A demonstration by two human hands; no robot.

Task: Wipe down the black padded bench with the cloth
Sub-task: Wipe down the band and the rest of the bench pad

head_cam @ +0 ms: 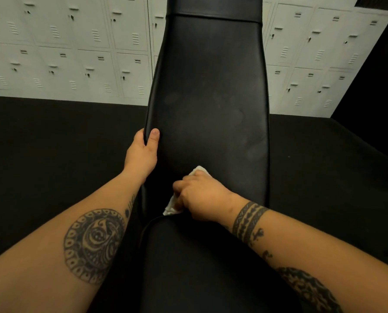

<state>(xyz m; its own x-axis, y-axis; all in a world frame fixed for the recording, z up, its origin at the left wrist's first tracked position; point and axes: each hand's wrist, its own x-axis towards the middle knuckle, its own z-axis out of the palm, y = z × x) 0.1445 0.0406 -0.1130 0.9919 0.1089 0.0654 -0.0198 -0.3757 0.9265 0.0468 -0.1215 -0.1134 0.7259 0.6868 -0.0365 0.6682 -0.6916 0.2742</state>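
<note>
Nearest, the right hand (197,195) bunches a small white cloth (171,207) against the long black padded bench (211,98), low by the seat gap. The left hand (142,152) grips its edge. Beyond, faint smudges could be missed. White metal lockers (75,53) behind.

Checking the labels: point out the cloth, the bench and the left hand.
cloth (170,208): head view, lower white corner.
bench (211,86): head view, middle of long pad.
left hand (141,152): head view, back of hand.
</note>
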